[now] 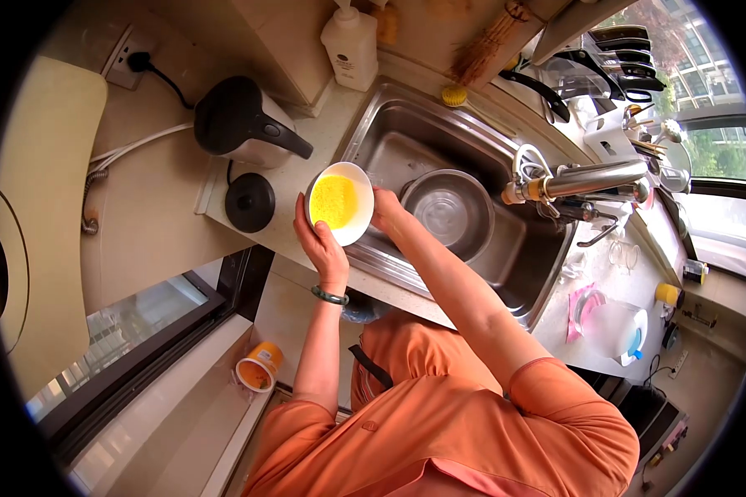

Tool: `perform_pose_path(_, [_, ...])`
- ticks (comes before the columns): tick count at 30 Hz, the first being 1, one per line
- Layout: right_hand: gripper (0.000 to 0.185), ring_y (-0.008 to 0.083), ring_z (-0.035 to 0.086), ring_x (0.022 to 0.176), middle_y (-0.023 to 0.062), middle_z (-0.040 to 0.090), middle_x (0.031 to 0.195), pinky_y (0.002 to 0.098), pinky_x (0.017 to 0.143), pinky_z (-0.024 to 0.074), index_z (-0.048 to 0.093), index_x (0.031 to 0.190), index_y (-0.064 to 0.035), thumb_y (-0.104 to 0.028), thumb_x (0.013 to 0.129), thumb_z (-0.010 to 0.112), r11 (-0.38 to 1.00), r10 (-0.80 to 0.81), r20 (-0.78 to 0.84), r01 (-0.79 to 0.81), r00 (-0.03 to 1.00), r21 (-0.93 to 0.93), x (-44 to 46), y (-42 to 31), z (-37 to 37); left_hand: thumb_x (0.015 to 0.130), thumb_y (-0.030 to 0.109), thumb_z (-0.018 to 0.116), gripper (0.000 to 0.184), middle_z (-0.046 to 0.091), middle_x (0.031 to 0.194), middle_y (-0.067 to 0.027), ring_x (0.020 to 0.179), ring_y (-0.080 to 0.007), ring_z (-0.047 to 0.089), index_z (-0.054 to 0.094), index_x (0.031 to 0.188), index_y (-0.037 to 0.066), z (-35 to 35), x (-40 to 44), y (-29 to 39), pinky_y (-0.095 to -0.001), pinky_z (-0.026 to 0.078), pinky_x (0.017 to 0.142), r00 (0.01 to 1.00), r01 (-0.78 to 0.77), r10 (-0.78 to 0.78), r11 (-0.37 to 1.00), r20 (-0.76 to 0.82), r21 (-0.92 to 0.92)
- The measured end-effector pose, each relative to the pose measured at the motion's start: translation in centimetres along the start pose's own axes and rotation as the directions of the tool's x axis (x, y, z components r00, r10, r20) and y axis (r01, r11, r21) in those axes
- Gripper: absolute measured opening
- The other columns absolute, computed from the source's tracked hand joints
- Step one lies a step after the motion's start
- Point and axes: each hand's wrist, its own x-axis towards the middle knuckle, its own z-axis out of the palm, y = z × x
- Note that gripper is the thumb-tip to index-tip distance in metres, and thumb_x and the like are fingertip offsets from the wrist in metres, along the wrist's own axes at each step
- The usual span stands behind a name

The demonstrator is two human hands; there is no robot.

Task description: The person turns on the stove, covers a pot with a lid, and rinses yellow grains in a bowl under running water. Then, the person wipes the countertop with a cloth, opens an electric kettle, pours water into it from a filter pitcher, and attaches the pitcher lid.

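Observation:
A white bowl point(360, 222) is held in the air over the front edge of the sink, tilted so its inside faces me. Bright yellow, grainy-looking contents point(333, 201) lie in it; whether they are grain or liquid I cannot tell. My left hand point(322, 247) grips the bowl's lower left side, some fingers hidden beneath it. On the opposite side, my right hand point(386, 210) is closed at the rim, its fingertips partly hidden. Just right of my hands, a round metal basin point(477, 203) sits in the steel sink point(518, 240).
An electric kettle point(253, 124) and its round black base point(249, 202) stand left of the sink. The faucet point(588, 178) reaches over the sink's right side. Knives point(626, 62) stand in a rack by the window. An orange tub point(261, 364) is low at the left.

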Motion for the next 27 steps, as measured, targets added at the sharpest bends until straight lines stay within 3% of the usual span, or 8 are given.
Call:
perform_pose_path(1, [0.026, 0.0279, 0.066, 0.085, 0.0185, 0.064, 0.095, 0.0409, 0.077, 0.0552, 0.062, 0.104, 0.0022, -0.008, 0.094, 0.04, 0.853, -0.154, 0.038, 0.152, 0.987, -0.499, -0.4, -0.2, -0.7, 0.1, 0.039, 0.036, 0.054, 0.043, 0.133, -0.018, 0.122, -0.0306, 0.045, 0.034, 0.139, 0.001, 0.1, 0.0, 0.1, -0.0414, 0.037, 0.1, 1.0, 0.0, 0.0, 1.0, 0.003, -0.001])
perform_pose_path(2, [0.026, 0.0289, 0.067, 0.084, 0.0198, 0.065, 0.095, 0.0422, 0.075, 0.0556, 0.064, 0.102, 0.0004, -0.009, 0.092, 0.042, 0.457, -0.266, 0.144, 0.257, 0.953, -0.852, -1.3, -0.5, -1.3, 0.1, 0.04, 0.035, 0.055, 0.042, 0.135, -0.017, 0.123, -0.0292, 0.044, 0.033, 0.14, 0.002, 0.3, 0.0, 0.3, -0.0405, 0.036, 0.101, 0.996, 0.092, -0.091, 0.985, 0.012, -0.147])
perform_pose_path(3, [0.026, 0.0289, 0.067, 0.084, 0.0198, 0.065, 0.095, 0.0422, 0.075, 0.0556, 0.064, 0.102, 0.0004, -0.009, 0.092, 0.042, 0.459, -0.271, 0.143, 0.258, 0.952, -0.85, -1.4, -0.6, -2.4, 0.101, 0.041, 0.034, 0.056, 0.04, 0.137, -0.0161, 0.125, -0.0278, 0.042, 0.031, 0.14, 0.002, 0.5, 0.1, 0.4, -0.0396, 0.036, 0.103, 0.983, 0.18, -0.178, 0.94, 0.036, -0.289])
perform_pose_path(5, [0.023, 0.0326, 0.068, 0.079, 0.0207, 0.066, 0.09, 0.0439, 0.069, 0.0563, 0.067, 0.095, -0.0027, -0.011, 0.088, 0.047, -0.53, -0.44, 0.409, 0.137, 0.799, -0.837, -0.8, -0.6, -5.0, 0.101, 0.042, 0.034, 0.057, 0.039, 0.138, -0.0154, 0.126, -0.0264, 0.042, 0.03, 0.141, 0.002, 0.7, -0.2, -0.9, -0.0386, 0.035, 0.103, 0.968, 0.249, -0.246, 0.908, 0.053, -0.338])
perform_pose_path(11, [0.018, 0.0369, 0.067, 0.074, 0.0199, 0.067, 0.081, 0.0451, 0.065, 0.0552, 0.065, 0.086, -0.0026, -0.012, 0.085, 0.049, -0.504, -0.592, 0.3, -0.053, 0.748, -0.862, -8.8, -6.3, -9.1, 0.098, 0.054, 0.035, 0.06, 0.05, 0.124, -0.0094, 0.108, -0.0189, 0.055, 0.037, 0.134, 0.005, 3.7, -2.1, -2.4, -0.0317, 0.048, 0.086, 0.849, 0.527, -0.466, 0.778, 0.248, -0.342])
perform_pose_path(18, [0.032, 0.04, 0.066, 0.079, 0.0224, 0.066, 0.083, 0.0484, 0.069, 0.0527, 0.044, 0.111, -0.001, -0.027, 0.094, 0.049, -0.137, -0.924, -0.041, -0.428, 0.381, -0.893, -20.0, -16.5, -15.7, 0.101, 0.047, 0.03, 0.057, 0.048, 0.128, -0.0122, 0.118, -0.0214, 0.046, 0.04, 0.132, 0.0, 11.7, -5.1, 0.9, -0.0324, 0.036, 0.1, 0.81, 0.518, -0.328, 0.788, 0.486, -0.333])
perform_pose_path(22, [0.03, 0.0375, 0.066, 0.082, 0.02, 0.067, 0.089, 0.0465, 0.071, 0.0535, 0.047, 0.105, -0.0008, -0.029, 0.093, 0.051, -0.125, -0.92, -0.095, -0.514, 0.38, -0.849, -19.2, -18.6, -18.7, 0.101, 0.046, 0.03, 0.055, 0.049, 0.124, -0.0113, 0.115, -0.021, 0.048, 0.041, 0.131, 0.002, 13.4, -5.5, 3.2, -0.0321, 0.039, 0.097, 0.799, 0.515, -0.322, 0.803, 0.507, -0.301])
perform_pose_path(27, [0.02, 0.0342, 0.067, 0.084, 0.019, 0.067, 0.09, 0.0437, 0.072, 0.0553, 0.056, 0.091, 0.0003, -0.018, 0.09, 0.047, -0.175, -0.904, -0.069, -0.512, 0.423, -0.841, -18.0, -18.2, -18.4, 0.099, 0.05, 0.033, 0.054, 0.053, 0.116, -0.0059, 0.099, -0.0116, 0.058, 0.04, 0.133, 0.008, 15.3, -6.0, 3.8, -0.0193, 0.053, 0.062, 0.723, 0.65, -0.425, 0.685, 0.544, -0.329])
